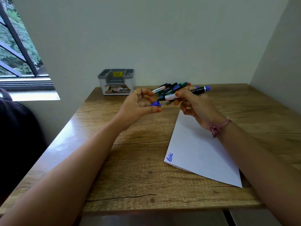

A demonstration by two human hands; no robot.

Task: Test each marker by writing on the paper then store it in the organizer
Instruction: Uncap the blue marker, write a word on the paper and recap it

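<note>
Head view: right hand [193, 105] grips an uncapped white-barrelled marker [171, 97]; left hand [140, 103] pinches its blue cap [155, 104].

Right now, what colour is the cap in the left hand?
Blue; the head view shows the cap pinched in the left hand.

On your paper [200, 149], near its lower left corner, a short word stands in blue handwriting; it reads roughly "loki", though you cannot be sure of the first letter. The organizer [116, 82] carries a yellow sticker [118, 74] inside its rim, with print too small to read. Its front label [117, 90] shows the letters "OP" at the right end; the rest is blurred. The markers [172, 88] on your bench [138, 176] have white bands with print, and so does the marker [171, 96] in your right hand [193, 105]; none of it can be read.
</note>
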